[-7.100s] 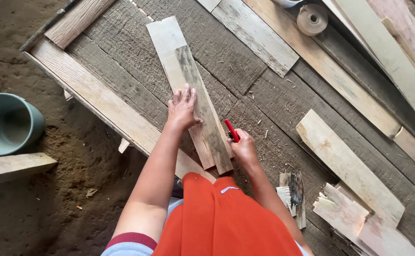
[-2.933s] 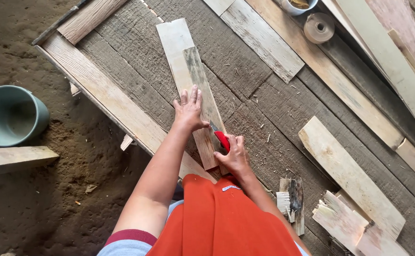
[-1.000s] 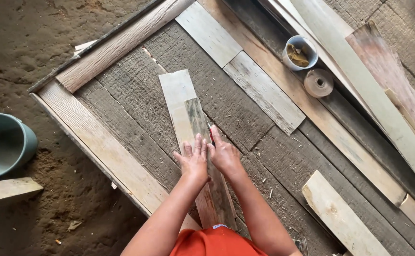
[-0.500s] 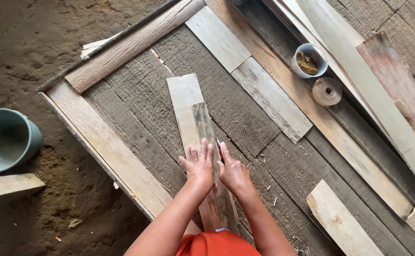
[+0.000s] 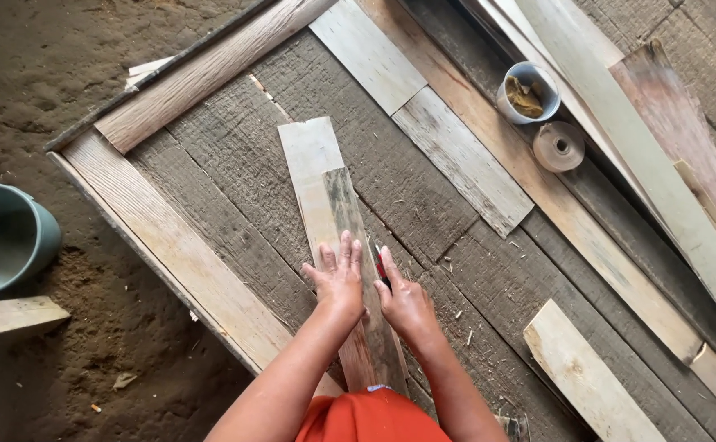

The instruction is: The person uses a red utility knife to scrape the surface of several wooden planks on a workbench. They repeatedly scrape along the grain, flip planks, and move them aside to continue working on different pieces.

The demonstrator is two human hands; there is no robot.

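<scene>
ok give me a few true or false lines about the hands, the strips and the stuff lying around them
1. The left hand lies flat on the dark wood strip. True.
2. The right hand holds a blue tool. False: the red cutter in it is red.
3. The dark strip lies on top of a paler strip. True.
4. The green bucket stands on the planks. False: it sits on the dirt at the left.
5. The tape roll lies beside a small cup. True.
</scene>
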